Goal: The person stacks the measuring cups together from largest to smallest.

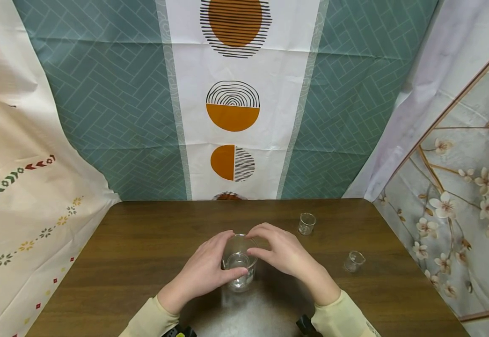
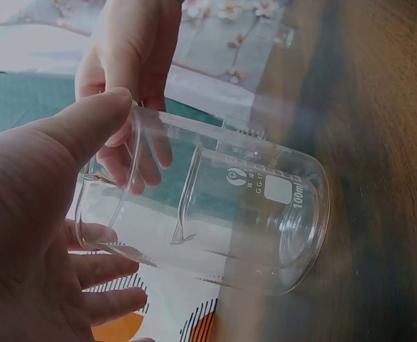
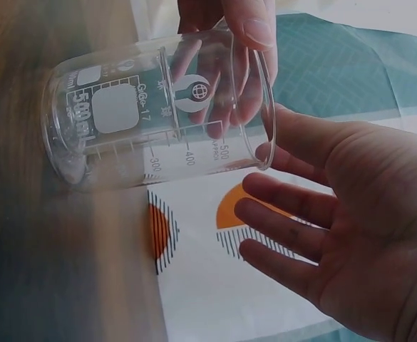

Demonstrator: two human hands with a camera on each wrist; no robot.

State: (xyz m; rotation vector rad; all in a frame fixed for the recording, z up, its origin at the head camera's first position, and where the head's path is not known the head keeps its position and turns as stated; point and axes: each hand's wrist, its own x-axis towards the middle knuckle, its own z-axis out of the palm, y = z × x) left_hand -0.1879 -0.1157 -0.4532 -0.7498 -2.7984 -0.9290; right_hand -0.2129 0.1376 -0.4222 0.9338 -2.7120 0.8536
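Observation:
A large glass beaker point(image 1: 239, 243) stands upright at the front middle of the table, a smaller beaker point(image 1: 237, 263) nested inside it. White print on the large beaker point(image 3: 114, 109) includes 300, 400 and 500 marks; the inner beaker point(image 2: 278, 190) is marked 100ml. My left hand point(image 1: 208, 265) holds the large beaker's left side near the rim, thumb across the front and fingers behind. From the right, my right hand point(image 1: 283, 250) grips the rim with thumb and index finger, while its other fingers point(image 3: 279, 226) spread loosely beyond the glass.
On the brown wooden table point(image 1: 151, 238), a small beaker point(image 1: 307, 224) stands at the back right. Another small beaker point(image 1: 354, 261) is nearer the right edge. Patterned cloths hang at the back point(image 1: 113, 103) and along both sides.

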